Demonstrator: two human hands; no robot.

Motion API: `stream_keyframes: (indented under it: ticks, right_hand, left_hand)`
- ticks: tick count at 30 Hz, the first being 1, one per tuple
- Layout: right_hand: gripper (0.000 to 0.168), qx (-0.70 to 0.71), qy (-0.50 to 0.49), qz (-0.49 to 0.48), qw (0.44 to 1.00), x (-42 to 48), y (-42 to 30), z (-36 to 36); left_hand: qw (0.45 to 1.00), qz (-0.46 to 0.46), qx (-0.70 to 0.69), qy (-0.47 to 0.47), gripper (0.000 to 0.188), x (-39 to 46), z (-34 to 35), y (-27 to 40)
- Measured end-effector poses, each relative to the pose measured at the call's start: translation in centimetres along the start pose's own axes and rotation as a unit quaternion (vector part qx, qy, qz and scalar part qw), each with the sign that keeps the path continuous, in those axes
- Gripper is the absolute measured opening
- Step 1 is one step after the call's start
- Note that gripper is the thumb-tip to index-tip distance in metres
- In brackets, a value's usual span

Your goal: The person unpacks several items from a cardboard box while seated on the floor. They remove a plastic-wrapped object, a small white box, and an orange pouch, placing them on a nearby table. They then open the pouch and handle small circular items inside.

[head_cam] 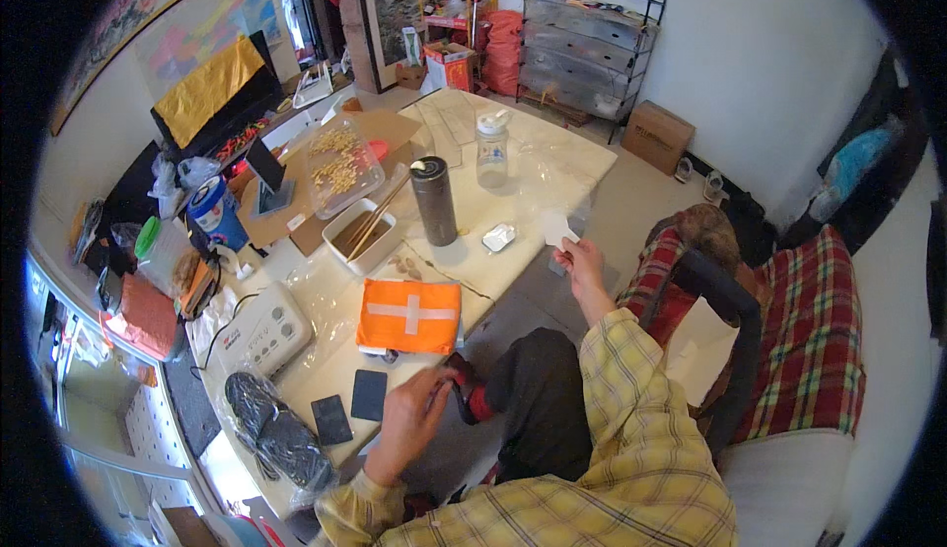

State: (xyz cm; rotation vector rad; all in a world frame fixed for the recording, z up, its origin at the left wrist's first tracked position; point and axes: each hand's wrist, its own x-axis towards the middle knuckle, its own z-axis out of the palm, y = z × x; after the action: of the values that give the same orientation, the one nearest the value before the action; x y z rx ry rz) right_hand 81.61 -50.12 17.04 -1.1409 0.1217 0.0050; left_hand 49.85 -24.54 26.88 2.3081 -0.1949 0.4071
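Note:
My right hand (582, 262) pinches a small white card or paper piece (558, 229) just past the table's right edge. Near the front edge of the table, my left hand (414, 406) is held with its fingers drawn together; whether something small is between them cannot be told. An orange cloth bundle (385, 331) with a pale tape cross lies beyond my left hand. To its left are two small dark flat pads (369, 394), side by side. A small foil-like tray (499, 237) rests left of the white piece, with a dark tumbler (435, 203) standing beside it.
The marble-patterned table (473, 269) also bears a white dish with chopsticks (360, 236), a plastic tray of nuts or kernels (344, 166), a clear bottle (493, 149), a white control box (264, 331) and a plastic-wrapped black item (277, 428). A plaid-covered chair (803, 332) stands right.

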Motion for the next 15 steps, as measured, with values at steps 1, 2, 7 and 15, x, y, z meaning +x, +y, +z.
stream_keyframes:
  ticks: [1,2,7,15]
  right_hand:
    - [0.015,0.009,0.008,0.003,1.000,0.2,0.0,-0.7]
    - [0.016,0.023,0.009,-0.004,1.000,0.5,0.1,-1.4]
    - [0.015,-0.001,-0.009,-0.004,1.000,0.8,-0.3,-1.4]
    - [0.015,-0.009,-0.020,0.024,0.999,0.7,-0.8,-3.2]
  left_hand:
    - [0.999,0.024,0.019,-0.023,0.019,2.2,0.2,0.1]
    - [0.997,0.049,0.037,-0.047,0.023,4.7,0.6,0.0]
    - [0.947,0.242,0.210,-0.015,0.029,19.4,6.8,-1.2]
    - [0.866,0.259,0.419,-0.084,0.030,30.7,16.4,-5.1]
